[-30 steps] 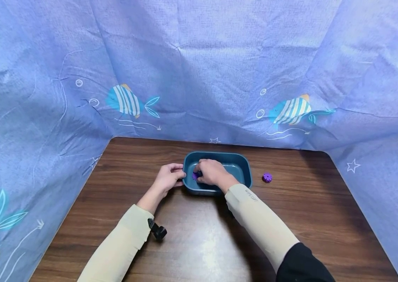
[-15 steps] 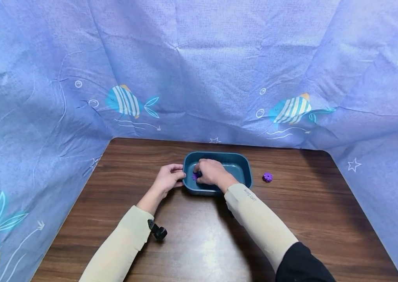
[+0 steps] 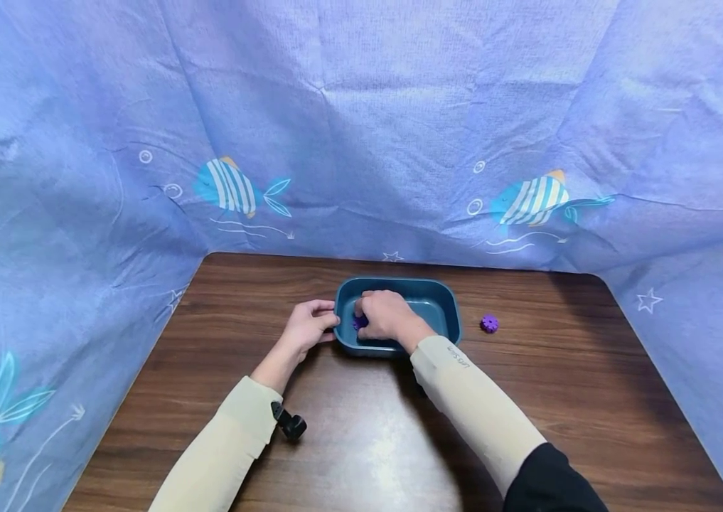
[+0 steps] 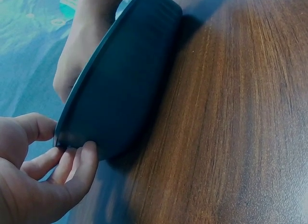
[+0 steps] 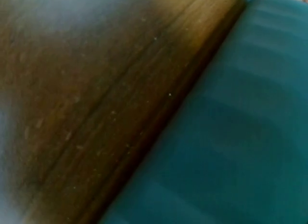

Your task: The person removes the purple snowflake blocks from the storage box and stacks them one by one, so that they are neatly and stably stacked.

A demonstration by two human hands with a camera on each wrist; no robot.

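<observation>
A dark teal rectangular box (image 3: 428,291) with rounded corners stands on the table in the head view. My left hand (image 3: 306,326) grips its left end; in the left wrist view the thumb (image 4: 38,126) is at the rim and the fingertips press the outer wall. My right hand (image 3: 387,314) reaches down inside, its curled fingers and thumb pinching a small purple gear-shaped piece (image 3: 359,323) near the box's left end. The hand covers part of that piece. The right wrist view shows the box's outer side (image 5: 240,137), with no fingers on the piece visible.
Another purple gear-shaped piece (image 3: 489,323) lies on the wooden table (image 3: 335,427) to the right of the box. A blue fish-print curtain (image 3: 361,142) hangs behind and along the sides. A black camera (image 3: 291,423) sits on the left wrist.
The head view has shifted very slightly. The purple piece inside the box sits a little further under the right hand's fingers. The left hand keeps its place at the box's end.
</observation>
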